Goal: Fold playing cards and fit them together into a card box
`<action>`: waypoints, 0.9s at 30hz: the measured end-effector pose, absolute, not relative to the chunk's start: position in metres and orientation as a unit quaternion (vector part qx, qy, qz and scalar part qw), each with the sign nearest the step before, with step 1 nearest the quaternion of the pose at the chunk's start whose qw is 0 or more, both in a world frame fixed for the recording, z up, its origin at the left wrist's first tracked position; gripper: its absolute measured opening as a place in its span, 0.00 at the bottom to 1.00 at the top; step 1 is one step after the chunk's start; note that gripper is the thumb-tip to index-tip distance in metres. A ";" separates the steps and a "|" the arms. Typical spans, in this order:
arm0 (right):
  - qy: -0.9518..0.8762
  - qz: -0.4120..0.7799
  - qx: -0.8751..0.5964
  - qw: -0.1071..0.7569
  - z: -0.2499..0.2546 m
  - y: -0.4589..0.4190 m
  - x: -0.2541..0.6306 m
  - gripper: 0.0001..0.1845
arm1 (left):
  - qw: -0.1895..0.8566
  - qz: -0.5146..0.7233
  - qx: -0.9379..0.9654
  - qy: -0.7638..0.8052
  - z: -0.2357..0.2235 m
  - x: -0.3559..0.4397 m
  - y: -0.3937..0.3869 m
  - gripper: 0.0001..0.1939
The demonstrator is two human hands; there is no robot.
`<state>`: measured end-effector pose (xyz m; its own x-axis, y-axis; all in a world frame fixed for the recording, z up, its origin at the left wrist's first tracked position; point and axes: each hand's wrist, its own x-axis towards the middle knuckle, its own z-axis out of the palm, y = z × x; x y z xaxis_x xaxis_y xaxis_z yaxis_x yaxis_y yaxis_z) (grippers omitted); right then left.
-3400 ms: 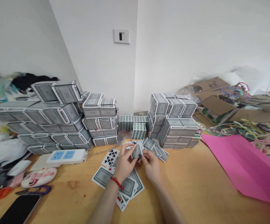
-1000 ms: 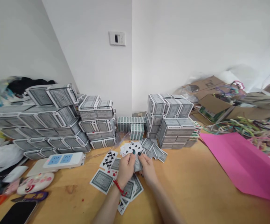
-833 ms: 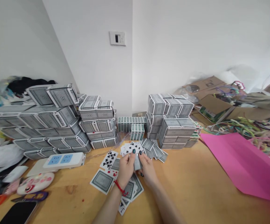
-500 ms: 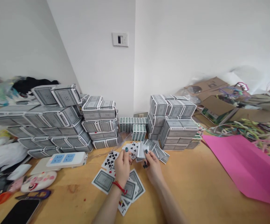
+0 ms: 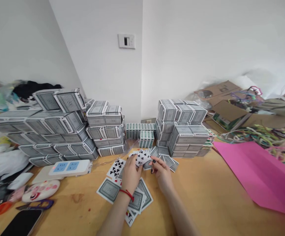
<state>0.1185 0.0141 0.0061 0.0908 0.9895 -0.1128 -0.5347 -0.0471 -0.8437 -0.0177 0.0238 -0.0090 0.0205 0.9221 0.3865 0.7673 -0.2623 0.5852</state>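
My left hand [image 5: 130, 172], with a red cord at the wrist, grips a small fan of playing cards [image 5: 140, 157] face up, clubs showing. My right hand [image 5: 161, 172] is just right of the fan, its fingers curled and its fingertips touching the fan's right edge. Loose cards lie on the wooden table [image 5: 201, 193] under and around both hands: a face-up clubs card [image 5: 116, 166] to the left, face-down cards [image 5: 108, 190] below, more face-down cards [image 5: 170, 161] to the right.
Stacks of card boxes stand at the back left [image 5: 58, 124] and back right [image 5: 181, 126]. A white power strip [image 5: 70, 165], a phone [image 5: 21, 221] and small items lie left. A pink paper sheet [image 5: 255, 175] and cardboard boxes [image 5: 231, 108] sit right.
The left hand spread its cards into a face-up fan. The right hand held a small packet beside the fan half a second ago; now only its fingertips rest at the fan's edge.
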 end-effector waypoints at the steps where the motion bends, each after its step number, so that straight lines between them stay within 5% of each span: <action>1: -0.302 0.609 -0.394 0.619 0.005 0.014 0.118 0.14 | 0.111 0.365 0.705 0.598 -0.008 -0.018 0.024 0.20; 15: -0.409 0.550 -0.466 0.559 0.011 0.011 0.108 0.17 | 0.188 0.442 0.721 0.499 0.019 -0.010 0.011 0.21; 22: -0.364 0.485 -0.508 0.612 0.001 0.012 0.108 0.18 | 0.186 0.386 0.734 0.528 0.007 -0.014 0.019 0.33; 27: -0.304 0.393 -0.549 0.673 0.000 0.012 0.116 0.14 | 0.103 0.325 0.749 0.569 -0.009 -0.019 0.026 0.25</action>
